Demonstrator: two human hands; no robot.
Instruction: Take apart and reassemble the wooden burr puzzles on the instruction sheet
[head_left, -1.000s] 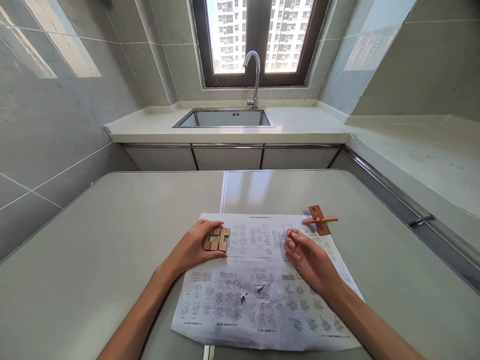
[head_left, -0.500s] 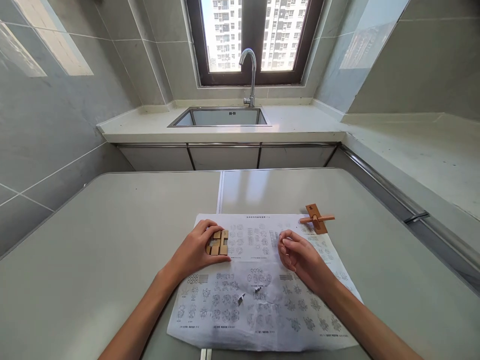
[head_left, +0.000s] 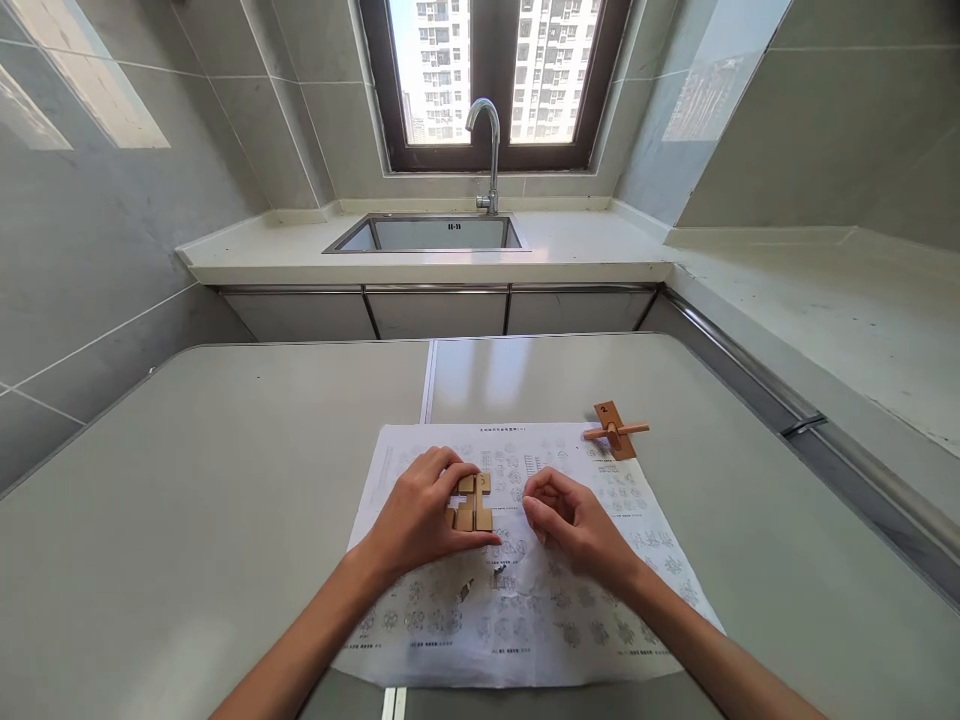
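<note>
A tabletop [head_left: 225, 480] carries a printed sheet [head_left: 517, 612] at its near side. Over it are the left hand [head_left: 421, 515] and curled right hand [head_left: 574, 525], whose grip state I cannot tell. A brown plate [head_left: 621, 446] lies at the sheet's far right corner; wooden blocks [head_left: 482, 516] sit clamped in the left grip.

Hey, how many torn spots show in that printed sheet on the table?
2: one tear in the near half of the printed sheet, the other tear to its right and slightly farther away. The left hand and right hand may hide more.
</note>
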